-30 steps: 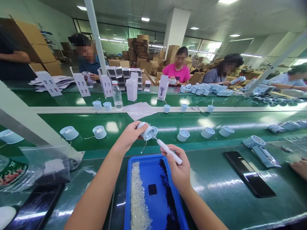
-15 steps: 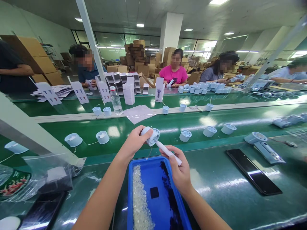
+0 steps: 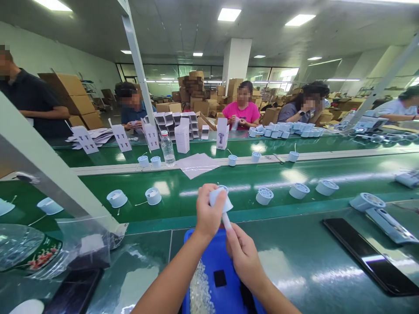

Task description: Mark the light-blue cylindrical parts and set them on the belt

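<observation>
Left hand [image 3: 207, 213] clenches a pale-blue cylindrical plastic housing [image 3: 220, 199], which sits just above a blue plastic tray [image 3: 188, 239] holding clear granules [image 3: 198, 293]. Right hand [image 3: 245, 260], close beside it, pinches a slim white plastic handle [image 3: 226, 221] projecting downward from the housing, so both hands hold the same piece.

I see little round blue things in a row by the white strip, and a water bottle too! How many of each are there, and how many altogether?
Round pale blue plastic housings: 5
Clear plastic water bottle: 1
Total: 6
</observation>
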Motion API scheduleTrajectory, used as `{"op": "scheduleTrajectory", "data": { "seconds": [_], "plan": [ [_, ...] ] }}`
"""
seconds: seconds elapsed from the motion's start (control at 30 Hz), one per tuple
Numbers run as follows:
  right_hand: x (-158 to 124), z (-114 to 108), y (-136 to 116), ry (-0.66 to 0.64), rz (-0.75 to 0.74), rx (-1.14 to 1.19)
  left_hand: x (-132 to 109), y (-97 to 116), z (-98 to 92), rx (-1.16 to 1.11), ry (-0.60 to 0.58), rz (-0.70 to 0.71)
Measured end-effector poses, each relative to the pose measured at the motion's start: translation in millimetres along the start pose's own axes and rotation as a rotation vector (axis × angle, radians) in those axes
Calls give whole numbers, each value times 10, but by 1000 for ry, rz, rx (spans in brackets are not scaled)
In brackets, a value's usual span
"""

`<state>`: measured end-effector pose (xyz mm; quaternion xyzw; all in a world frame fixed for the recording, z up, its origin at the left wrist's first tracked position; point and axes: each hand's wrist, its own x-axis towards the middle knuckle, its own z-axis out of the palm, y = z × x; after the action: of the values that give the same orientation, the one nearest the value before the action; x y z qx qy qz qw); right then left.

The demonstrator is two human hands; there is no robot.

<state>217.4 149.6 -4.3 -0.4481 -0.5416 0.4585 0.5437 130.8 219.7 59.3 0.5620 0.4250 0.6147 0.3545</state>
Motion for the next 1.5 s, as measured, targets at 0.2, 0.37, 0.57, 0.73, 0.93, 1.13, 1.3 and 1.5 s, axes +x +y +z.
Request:
{"op": "scheduleTrajectory", "data": {
  "seconds": [0.2, 0.37, 0.57, 0.73, 0.93, 1.13, 1.3, 1.5],
  "plan": [
    [100, -65, 67, 0, -120, -421, 232, -44, -276, 460, -208, -88],
    [156, -73, 131, 103, -96, -543, 422, -430, -581, 1069, -270, -104],
    [160, -82, 200, 155, -199, -291, 477, -854, -635, 1135, -462, 63],
    [198, -55, 274, -55, -75, -123, 626, -899, -912, 1157, 25, -58],
    [204, -22, 226, -136, -36, -135, 700, -1018, -1362, 1204, 70, -400],
    [190, -3, 256, -152, -57, -172, 732, -927, -1336, 1207, -98, -428],
    [189, -32, 227, -118, -149, -319, 711, -958, -1241, 1182, -233, -429],
    [143, -129, 81, -334, -331, -549, 683, -1014, -1211, 1118, -237, -413]
  ]
}}
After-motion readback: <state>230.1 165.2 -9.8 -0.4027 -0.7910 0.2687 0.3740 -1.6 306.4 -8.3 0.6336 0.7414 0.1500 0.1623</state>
